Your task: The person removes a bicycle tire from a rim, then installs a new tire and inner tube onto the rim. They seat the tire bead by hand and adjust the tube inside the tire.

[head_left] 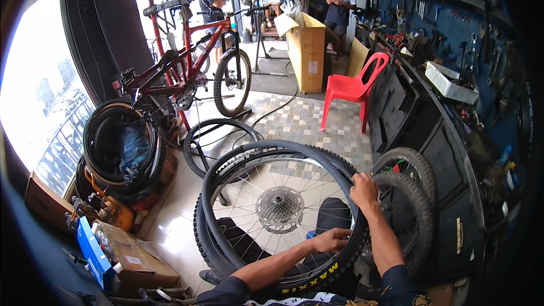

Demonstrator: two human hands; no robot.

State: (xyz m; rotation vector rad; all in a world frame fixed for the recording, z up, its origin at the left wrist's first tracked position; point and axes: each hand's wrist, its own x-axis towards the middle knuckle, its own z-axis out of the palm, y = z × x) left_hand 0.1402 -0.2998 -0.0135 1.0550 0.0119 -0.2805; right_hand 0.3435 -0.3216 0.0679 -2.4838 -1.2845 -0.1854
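Note:
A bicycle wheel (303,184) lies across my lap, its spokes and large cassette (279,208) facing up. Around its rim sits a black knobby tire (199,228) with yellow lettering. A smooth dark inner tube (208,195) loops over the wheel, shifted a little to the left of the tire. At the wheel's right edge my right hand (364,189) is closed on the inner tube. Lower down, my left hand (330,241) reaches over the spokes to the inner side of the rim. Its fingers are pinched there, and what they hold is too small to make out.
More wheels (403,209) lean by the dark cabinet on the right. A loose tire (195,146) lies ahead on the floor. Beyond stand a red bicycle (184,71), a red plastic chair (354,86) and a tall cardboard box (306,56). Cartons (136,255) sit at left. Several people are farther back.

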